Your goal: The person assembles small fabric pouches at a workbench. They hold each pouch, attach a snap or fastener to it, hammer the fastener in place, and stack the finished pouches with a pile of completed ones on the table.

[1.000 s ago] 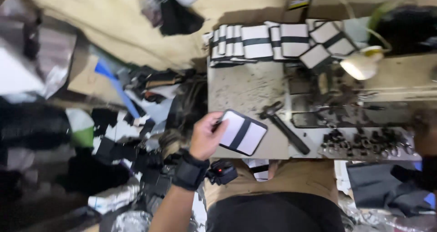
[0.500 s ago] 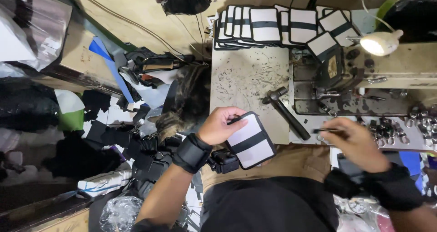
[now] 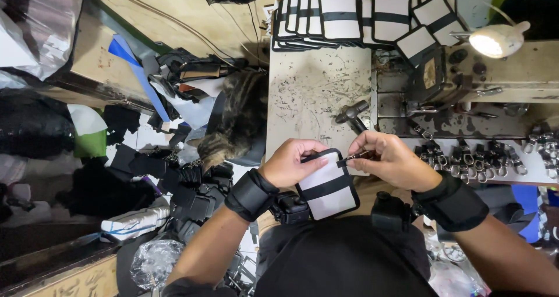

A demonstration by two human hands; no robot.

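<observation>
Lower centre of the frame: left hand (image 3: 289,163) grips a white pouch (image 3: 326,184) with black trim; right hand (image 3: 391,160) pinches what looks like a metal clip (image 3: 360,155) at its top edge.

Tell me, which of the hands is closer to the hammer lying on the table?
The right hand. It sits just below the hammer, pinching a small clip at the pouch strap. The left hand holds the pouch's left edge, farther away.
</observation>
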